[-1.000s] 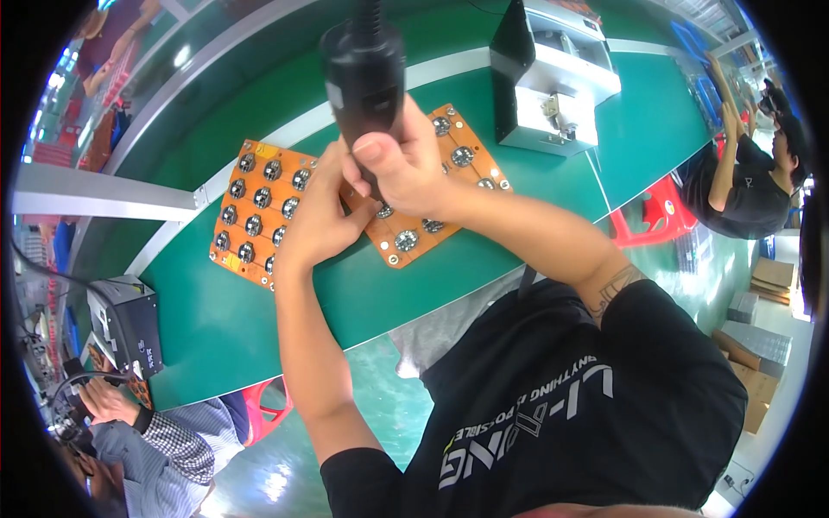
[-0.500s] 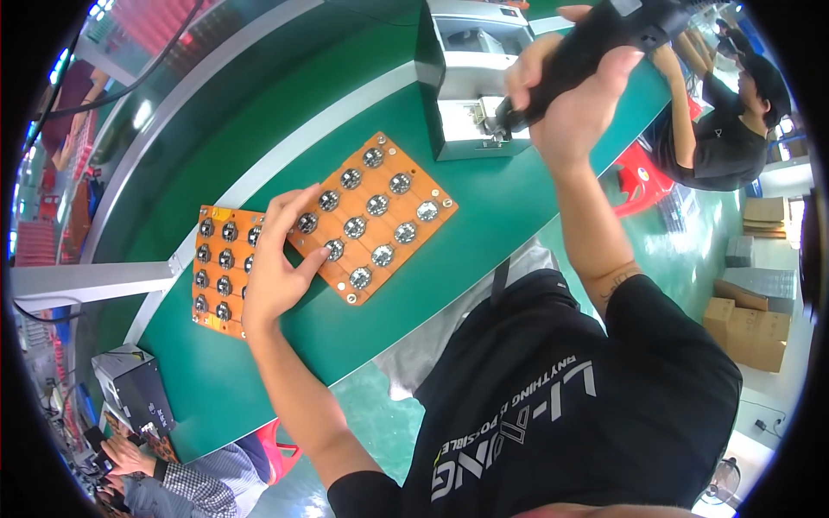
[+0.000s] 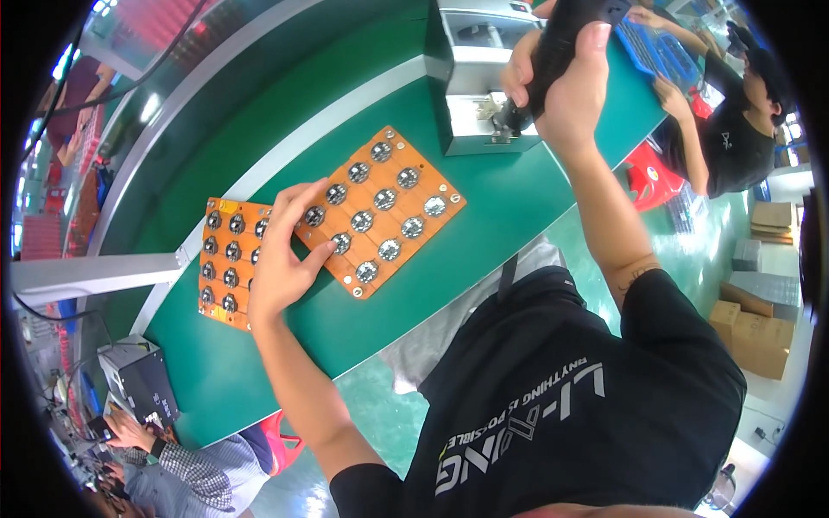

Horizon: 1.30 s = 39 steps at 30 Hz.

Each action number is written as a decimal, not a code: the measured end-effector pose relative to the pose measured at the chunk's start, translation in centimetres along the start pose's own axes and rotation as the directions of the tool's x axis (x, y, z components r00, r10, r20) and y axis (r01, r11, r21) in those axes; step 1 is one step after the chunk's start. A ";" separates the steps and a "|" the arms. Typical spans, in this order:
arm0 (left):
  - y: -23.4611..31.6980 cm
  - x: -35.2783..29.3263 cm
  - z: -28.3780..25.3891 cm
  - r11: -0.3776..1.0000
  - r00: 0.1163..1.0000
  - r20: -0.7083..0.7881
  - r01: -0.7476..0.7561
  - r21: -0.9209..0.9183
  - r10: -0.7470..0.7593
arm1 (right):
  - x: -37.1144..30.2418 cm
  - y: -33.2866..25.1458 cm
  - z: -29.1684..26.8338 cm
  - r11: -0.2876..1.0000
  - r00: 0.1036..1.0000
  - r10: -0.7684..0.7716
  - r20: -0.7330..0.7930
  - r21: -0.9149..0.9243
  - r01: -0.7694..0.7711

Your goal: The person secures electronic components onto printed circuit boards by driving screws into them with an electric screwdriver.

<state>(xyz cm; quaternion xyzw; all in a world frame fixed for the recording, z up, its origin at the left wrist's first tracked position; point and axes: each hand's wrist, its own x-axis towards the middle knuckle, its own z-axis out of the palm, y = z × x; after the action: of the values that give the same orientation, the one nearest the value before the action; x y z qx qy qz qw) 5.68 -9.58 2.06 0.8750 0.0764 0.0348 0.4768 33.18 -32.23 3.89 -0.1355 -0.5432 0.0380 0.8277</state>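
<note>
My right hand (image 3: 574,99) is wrapped round a black handheld power screwdriver (image 3: 557,56). The screwdriver's lower end meets the metal front part of a grey box-shaped machine (image 3: 488,86), probably a screw feeder; its tip is hard to make out there. My left hand (image 3: 285,268) straddles the left corner of an orange fixture plate (image 3: 397,203), fingers along one edge and thumb by a round module near another. Rows of small round circuit modules (image 3: 384,199) sit in that plate. A second orange plate (image 3: 220,269) with similar modules lies to the left, partly hidden behind my left hand.
Both plates lie on a green worktable (image 3: 345,332). A metal post (image 3: 104,278) and rail run along its far side. A black box (image 3: 142,380) stands at the left end. Co-workers sit at both ends, with a blue tray (image 3: 661,52) by the right one.
The view has shifted slightly, moving the plates and machine a little rightward. My right hand has tilted the screwdriver more upright at the machine. My left hand keeps its place on the plate.
</note>
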 end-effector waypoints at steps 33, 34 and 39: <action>-2.2 -0.7 -0.2 0.985 0.995 -0.032 0.087 -0.151 -0.093 | -7.0 10.8 16.8 0.754 0.748 0.655 -0.107 0.036 -0.656; -2.6 -0.8 -0.1 0.986 0.996 -0.026 0.084 -0.146 -0.088 | -7.3 11.0 17.0 0.744 0.734 0.664 -0.139 0.037 -0.667; -3.2 -0.9 0.1 0.998 0.997 -0.029 0.067 -0.004 -0.067 | -7.0 10.3 17.5 0.761 0.747 0.645 -0.162 0.053 -0.646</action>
<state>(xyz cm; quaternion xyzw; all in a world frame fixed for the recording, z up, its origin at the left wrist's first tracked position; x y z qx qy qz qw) 4.48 -8.05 -0.68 0.8706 0.1126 0.0314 0.4780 15.28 -20.62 1.45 -0.3204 -0.3901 0.3080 0.8064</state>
